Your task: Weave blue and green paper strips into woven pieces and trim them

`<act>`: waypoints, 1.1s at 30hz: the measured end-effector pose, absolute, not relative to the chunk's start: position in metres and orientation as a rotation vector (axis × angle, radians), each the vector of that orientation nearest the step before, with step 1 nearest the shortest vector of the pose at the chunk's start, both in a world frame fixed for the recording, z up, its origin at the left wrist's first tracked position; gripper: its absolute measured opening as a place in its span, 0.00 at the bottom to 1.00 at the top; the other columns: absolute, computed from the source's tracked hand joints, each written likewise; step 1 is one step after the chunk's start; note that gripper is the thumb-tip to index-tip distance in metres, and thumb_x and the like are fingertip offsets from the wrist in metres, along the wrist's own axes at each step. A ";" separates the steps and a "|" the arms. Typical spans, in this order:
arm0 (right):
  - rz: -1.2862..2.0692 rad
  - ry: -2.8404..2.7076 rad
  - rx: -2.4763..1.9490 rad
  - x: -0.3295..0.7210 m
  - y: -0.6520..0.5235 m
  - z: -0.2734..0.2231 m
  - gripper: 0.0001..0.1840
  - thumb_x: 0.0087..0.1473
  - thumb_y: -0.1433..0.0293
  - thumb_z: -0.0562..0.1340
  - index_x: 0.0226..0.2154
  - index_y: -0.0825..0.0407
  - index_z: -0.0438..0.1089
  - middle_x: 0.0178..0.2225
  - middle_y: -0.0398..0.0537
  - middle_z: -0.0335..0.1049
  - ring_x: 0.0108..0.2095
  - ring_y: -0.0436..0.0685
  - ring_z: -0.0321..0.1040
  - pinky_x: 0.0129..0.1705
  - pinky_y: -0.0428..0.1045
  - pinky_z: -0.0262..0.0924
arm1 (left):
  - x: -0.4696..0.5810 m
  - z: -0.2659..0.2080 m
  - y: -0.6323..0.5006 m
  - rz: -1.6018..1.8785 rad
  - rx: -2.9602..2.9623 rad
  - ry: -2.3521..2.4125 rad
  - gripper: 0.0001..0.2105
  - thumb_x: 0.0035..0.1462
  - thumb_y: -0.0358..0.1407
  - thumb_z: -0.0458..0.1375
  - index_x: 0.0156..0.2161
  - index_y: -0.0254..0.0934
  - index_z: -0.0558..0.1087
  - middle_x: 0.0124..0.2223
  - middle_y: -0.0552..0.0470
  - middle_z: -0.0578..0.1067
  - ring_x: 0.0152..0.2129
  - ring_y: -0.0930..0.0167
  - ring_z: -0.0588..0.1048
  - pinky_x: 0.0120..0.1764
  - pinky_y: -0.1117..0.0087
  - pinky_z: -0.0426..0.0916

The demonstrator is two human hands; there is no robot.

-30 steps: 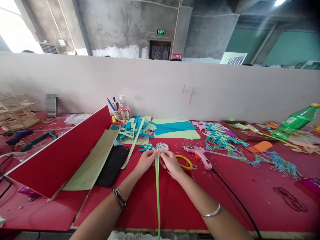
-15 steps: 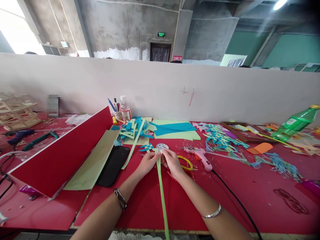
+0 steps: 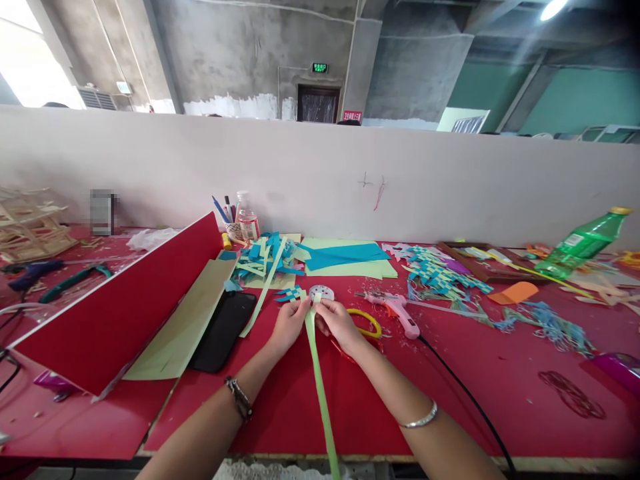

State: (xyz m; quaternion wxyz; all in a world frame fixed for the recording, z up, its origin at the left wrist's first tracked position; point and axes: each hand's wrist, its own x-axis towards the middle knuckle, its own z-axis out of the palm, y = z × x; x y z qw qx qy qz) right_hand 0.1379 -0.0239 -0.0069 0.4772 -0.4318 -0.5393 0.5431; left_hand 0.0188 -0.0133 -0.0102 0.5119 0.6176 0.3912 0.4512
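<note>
A long light-green paper strip (image 3: pixel 320 387) hangs from my fingers down over the table's front edge. My left hand (image 3: pixel 291 323) pinches its upper end from one side, and my right hand (image 3: pixel 340 325) pinches it from the other. Both hands are closed, with fingertips close together. Just beyond them lies a round white disc (image 3: pixel 321 292) with holes. A small blue-and-green woven paper piece (image 3: pixel 290 294) sits by my left fingertips. Yellow-handled scissors (image 3: pixel 370 323) lie beside my right hand, partly covered by it.
A pink glue gun (image 3: pixel 397 310) with a black cord lies to the right. A black phone (image 3: pixel 223 331) and an upright red board (image 3: pixel 130 307) are on the left. Paper scraps (image 3: pixel 265 260), woven pieces (image 3: pixel 440 270) and a tilted green bottle (image 3: pixel 583 243) are farther back.
The view has shifted slightly. My fingers have moved a little apart at the top of the strip, and more of its end shows between them.
</note>
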 end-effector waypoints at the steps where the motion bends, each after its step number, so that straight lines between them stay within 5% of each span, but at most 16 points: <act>1: 1.309 -1.298 -1.062 0.138 -0.023 -0.007 0.19 0.45 0.55 0.56 0.16 0.50 0.55 0.10 0.35 0.52 0.12 0.45 0.47 0.15 0.44 0.41 | 0.019 -0.010 -0.014 1.082 1.486 0.954 0.24 0.53 0.50 0.46 0.18 0.33 0.68 0.15 0.54 0.68 0.15 0.74 0.66 0.23 0.74 0.61; 11: 1.288 -1.310 -1.083 0.141 -0.025 -0.002 0.19 0.44 0.54 0.58 0.16 0.50 0.58 0.12 0.37 0.54 0.14 0.46 0.50 0.17 0.45 0.44 | 0.019 -0.008 -0.014 1.035 1.608 0.905 0.21 0.53 0.48 0.47 0.22 0.34 0.70 0.20 0.53 0.71 0.21 0.71 0.69 0.30 0.72 0.64; 20: 1.228 -1.261 -1.102 0.141 -0.025 -0.002 0.21 0.43 0.52 0.57 0.16 0.50 0.55 0.12 0.37 0.52 0.14 0.46 0.48 0.17 0.44 0.43 | 0.018 -0.009 -0.015 1.084 1.548 1.050 0.23 0.51 0.51 0.47 0.20 0.33 0.66 0.15 0.56 0.63 0.14 0.77 0.60 0.19 0.76 0.56; 26: 1.240 -1.297 -1.077 0.141 -0.023 -0.003 0.22 0.43 0.51 0.57 0.15 0.50 0.56 0.13 0.38 0.52 0.15 0.46 0.49 0.18 0.45 0.45 | 0.018 -0.009 -0.014 1.065 1.602 0.974 0.21 0.51 0.50 0.48 0.20 0.33 0.68 0.21 0.52 0.70 0.22 0.72 0.68 0.28 0.73 0.62; 33: 1.256 -1.329 -1.031 0.141 -0.024 -0.003 0.20 0.43 0.55 0.58 0.14 0.50 0.55 0.12 0.38 0.52 0.16 0.47 0.49 0.19 0.45 0.45 | 0.016 -0.012 -0.012 1.115 1.598 1.012 0.20 0.52 0.48 0.48 0.21 0.33 0.67 0.20 0.54 0.68 0.21 0.73 0.67 0.28 0.74 0.61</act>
